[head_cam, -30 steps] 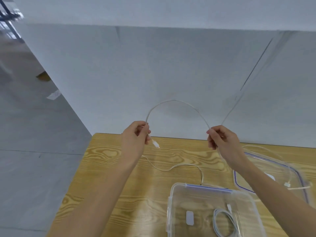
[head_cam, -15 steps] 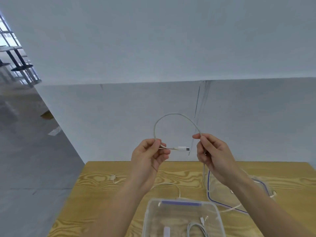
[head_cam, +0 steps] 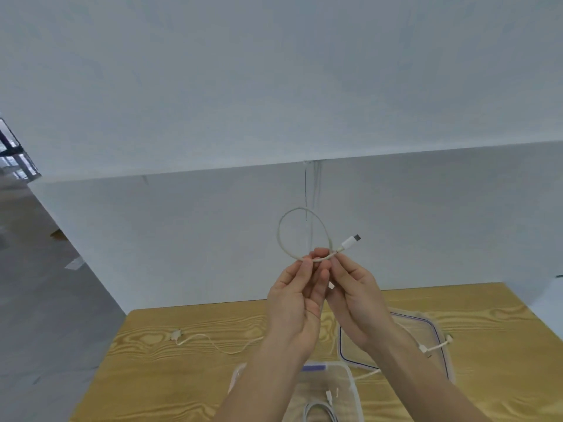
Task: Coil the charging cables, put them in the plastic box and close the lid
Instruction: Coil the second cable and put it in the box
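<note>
A white charging cable [head_cam: 285, 226] forms one small loop held up in front of the wall, its plug [head_cam: 350, 242] sticking out to the upper right. My left hand [head_cam: 297, 296] and my right hand [head_cam: 356, 295] both pinch the loop where the strands cross, fingertips touching. Below them the clear plastic box [head_cam: 353, 388] stands open at the table's near edge with a coiled white cable [head_cam: 316, 412] inside. Its blue-rimmed lid [head_cam: 435, 333] lies flat to the right.
A loose white cable [head_cam: 210, 342] trails across the wooden table [head_cam: 152, 376] at the left. Another white cable end [head_cam: 432, 348] lies on the lid. A white partition wall stands behind the table; grey floor at the left.
My hands have come together, closing the cable's wide arc into a small loop. The camera has tilted upward, so the box sits lower in view.
</note>
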{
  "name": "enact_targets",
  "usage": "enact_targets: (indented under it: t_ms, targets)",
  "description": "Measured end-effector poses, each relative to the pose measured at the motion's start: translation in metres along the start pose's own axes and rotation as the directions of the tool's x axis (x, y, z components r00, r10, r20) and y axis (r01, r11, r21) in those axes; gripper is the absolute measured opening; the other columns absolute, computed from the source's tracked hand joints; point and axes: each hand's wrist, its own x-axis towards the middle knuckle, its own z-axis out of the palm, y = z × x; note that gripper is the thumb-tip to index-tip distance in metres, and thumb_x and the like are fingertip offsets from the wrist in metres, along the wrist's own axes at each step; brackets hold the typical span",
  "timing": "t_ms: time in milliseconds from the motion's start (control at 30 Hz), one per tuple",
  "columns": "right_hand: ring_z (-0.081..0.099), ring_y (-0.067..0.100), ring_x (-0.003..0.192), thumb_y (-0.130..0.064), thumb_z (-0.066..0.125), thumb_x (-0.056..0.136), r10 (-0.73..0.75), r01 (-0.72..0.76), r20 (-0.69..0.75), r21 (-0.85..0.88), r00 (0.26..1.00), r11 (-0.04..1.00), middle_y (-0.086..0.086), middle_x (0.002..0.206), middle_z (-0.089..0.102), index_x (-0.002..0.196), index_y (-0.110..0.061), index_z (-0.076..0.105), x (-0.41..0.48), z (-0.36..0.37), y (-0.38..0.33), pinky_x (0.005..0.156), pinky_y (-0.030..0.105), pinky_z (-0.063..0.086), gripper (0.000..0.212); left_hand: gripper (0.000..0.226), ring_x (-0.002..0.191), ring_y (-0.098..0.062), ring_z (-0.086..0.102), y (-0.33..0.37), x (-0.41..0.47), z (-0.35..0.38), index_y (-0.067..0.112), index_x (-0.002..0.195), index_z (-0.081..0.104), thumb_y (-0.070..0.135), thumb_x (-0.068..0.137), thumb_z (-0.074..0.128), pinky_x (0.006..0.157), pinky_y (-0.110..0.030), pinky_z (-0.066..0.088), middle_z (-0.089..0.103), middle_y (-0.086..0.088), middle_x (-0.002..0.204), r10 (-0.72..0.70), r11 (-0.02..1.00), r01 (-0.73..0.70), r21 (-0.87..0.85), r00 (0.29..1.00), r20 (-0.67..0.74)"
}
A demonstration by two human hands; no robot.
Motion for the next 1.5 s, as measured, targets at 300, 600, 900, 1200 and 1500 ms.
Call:
enact_targets:
  t_ms: [300,600,900,1200,1500]
  targets:
    - [0.066,0.024,0.099,-0.016,0.050,0.087,0.023,-0.022,0.037,-0.003,0.999,1.000,0.015,0.099,0.069,0.094,-0.005,0.070,-0.006,-0.004,-0.018,0.079,0.028,0.054,0.024,0.009,0.072,-0.021,0.072,-0.010,-0.003,0.009,-0.006,0.093,0.062,-0.004,0.087,0.055,0.064,-0.024,0.060,0.071,-0.020,0.086,0.019,0.999,-0.018,-0.035,1.000,0.006]
    - [0.064,0.019,0.089,-0.030,0.058,0.080,-0.018,0.021,0.026,-0.101,0.999,0.995,0.012,0.091,0.068,0.084,-0.008,0.069,-0.005,-0.012,-0.027,0.078,0.026,0.053,0.025,0.003,0.072,-0.016,0.060,-0.025,0.000,0.009,0.008,0.083,0.066,0.009,0.085,0.063,0.070,-0.027,0.046,0.069,-0.007,0.082,0.083,0.951,-0.095,0.294,0.995,0.051]
    - [0.067,0.023,0.079,-0.030,0.059,0.078,-0.043,0.042,0.028,0.019,0.999,0.999,0.009,0.072,0.064,0.081,-0.007,0.060,0.003,-0.028,-0.040,0.085,0.032,0.054,0.023,0.023,0.083,-0.005,0.067,-0.033,0.003,-0.024,0.019,0.108,0.058,0.037,0.095,0.051,0.080,-0.017,0.043,0.072,0.003,0.084,-0.169,0.245,-0.217,0.945,0.950,0.262]
    - [0.066,0.025,0.081,-0.019,0.044,0.090,-0.021,0.018,0.156,0.020,0.988,1.000,0.009,0.073,0.063,0.086,-0.006,0.059,0.001,-0.033,-0.067,0.089,0.037,0.053,0.020,0.027,0.047,-0.010,0.036,-0.032,0.008,-0.030,0.026,0.091,0.065,0.034,0.099,0.041,0.054,-0.023,0.035,0.041,0.003,0.050,-0.366,0.072,-0.392,0.917,0.845,0.390]
    - [0.048,0.016,0.059,-0.020,0.038,0.095,-0.121,0.121,0.016,0.040,0.992,0.992,0.001,0.063,0.044,0.083,-0.008,0.051,0.004,-0.051,-0.091,0.066,0.027,0.051,0.022,0.030,0.047,-0.015,0.038,-0.009,0.019,-0.050,0.011,0.071,0.058,0.034,0.091,0.052,0.057,-0.026,0.039,0.039,0.001,0.048,-0.318,0.488,-0.139,0.862,0.891,0.324]
